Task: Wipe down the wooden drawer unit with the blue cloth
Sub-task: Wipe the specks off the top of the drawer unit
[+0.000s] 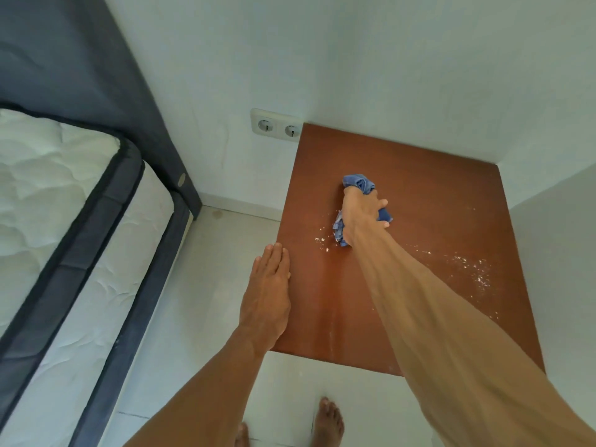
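Observation:
I look down on the reddish-brown top of the wooden drawer unit [419, 195], which stands in a corner of white walls. My right hand [359, 214] is closed around the bunched blue cloth [359, 183] and presses it on the middle of the top. White powdery specks [474, 269] lie scattered on the wood to the right of and just below the cloth. My left hand [269, 291] lies flat, fingers together, against the unit's left edge and holds nothing. The drawers themselves are hidden from this angle.
A bed with a white quilted mattress [48, 195] and dark grey frame stands at the left. A double wall socket [277, 126] sits at the unit's back left corner. White floor tiles [200, 285] run between bed and unit. My bare feet [329, 421] show at the bottom.

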